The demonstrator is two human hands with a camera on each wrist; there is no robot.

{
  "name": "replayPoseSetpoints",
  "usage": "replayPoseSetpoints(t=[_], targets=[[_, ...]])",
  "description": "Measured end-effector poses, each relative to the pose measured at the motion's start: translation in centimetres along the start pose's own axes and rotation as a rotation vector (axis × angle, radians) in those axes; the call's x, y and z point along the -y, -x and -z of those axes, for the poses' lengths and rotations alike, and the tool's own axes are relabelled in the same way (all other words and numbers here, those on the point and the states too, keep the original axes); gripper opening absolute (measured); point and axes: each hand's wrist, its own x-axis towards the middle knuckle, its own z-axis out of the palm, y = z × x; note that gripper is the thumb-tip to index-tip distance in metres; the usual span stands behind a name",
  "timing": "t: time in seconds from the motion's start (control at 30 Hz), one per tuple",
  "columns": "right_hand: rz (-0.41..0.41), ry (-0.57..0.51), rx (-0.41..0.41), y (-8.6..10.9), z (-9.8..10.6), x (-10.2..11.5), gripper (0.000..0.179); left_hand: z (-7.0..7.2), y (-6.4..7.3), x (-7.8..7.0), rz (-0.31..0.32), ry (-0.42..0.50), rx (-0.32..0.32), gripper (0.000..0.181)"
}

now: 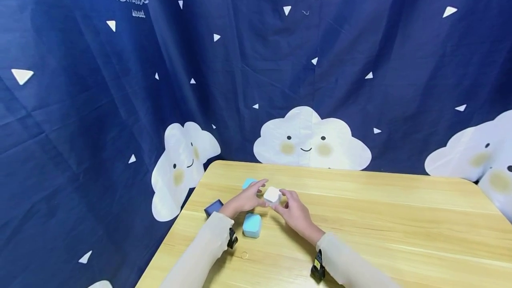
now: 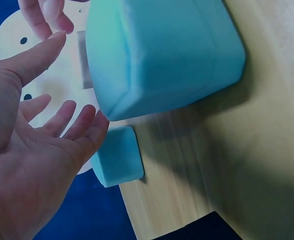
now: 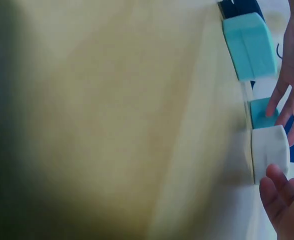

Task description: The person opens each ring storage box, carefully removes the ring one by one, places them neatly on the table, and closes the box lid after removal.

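A white rounded block (image 1: 272, 195) sits on the wooden table between the two hands. The right hand (image 1: 296, 214) has its thumb at the block's near side and bent fingers at its right side, holding it. On the other side, the left hand (image 1: 246, 200) is spread with thumb and fingers apart, close to the block's left side. In the left wrist view, the left palm (image 2: 36, 155) is bare, its fingers loosely extended beside a large-looking cyan block (image 2: 167, 55). The right wrist view shows the right fingertips (image 3: 277, 182) against the white block (image 3: 270, 152).
One cyan block (image 1: 252, 225) stands nearer than the left hand; another cyan block (image 1: 249, 183) lies behind it, partly covered. A dark blue block (image 1: 214, 208) is by the table's left edge, partly behind the left wrist. A small ring-shaped mark (image 1: 244, 255) shows on the table (image 1: 380, 217).
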Motion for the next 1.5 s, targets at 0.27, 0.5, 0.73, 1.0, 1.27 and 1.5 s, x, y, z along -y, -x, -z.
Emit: replayPoseSetpoints(t=[0.27,0.5,0.73,1.0,1.27,1.5], targets=[[-0.024,0.012,0.005,-0.8,0.1,-0.6,0.069,-0.4,-1.2,0.3,-0.029,-0.033,0.024,0.083],[-0.056,0.024,0.029,-1.0,-0.5,-1.1,0.073,-0.5,-1.7,0.5,0.004,-0.018,0.041,0.082],[-0.072,0.042,0.026,-1.4,-0.8,-1.3,0.075,-0.8,-2.2,0.4,0.001,0.0,0.082,0.082],[-0.066,0.064,0.019,-1.4,-1.0,-1.4,0.074,-1.1,-2.5,1.2,-0.029,0.03,0.105,0.07],[-0.084,0.058,0.004,-1.6,-1.4,-1.4,0.071,-0.9,-2.7,2.1,-0.012,0.171,0.085,0.052],[-0.09,0.041,0.011,-1.7,-1.1,-1.4,0.063,-1.1,-2.8,2.3,0.007,0.213,0.074,0.052]])
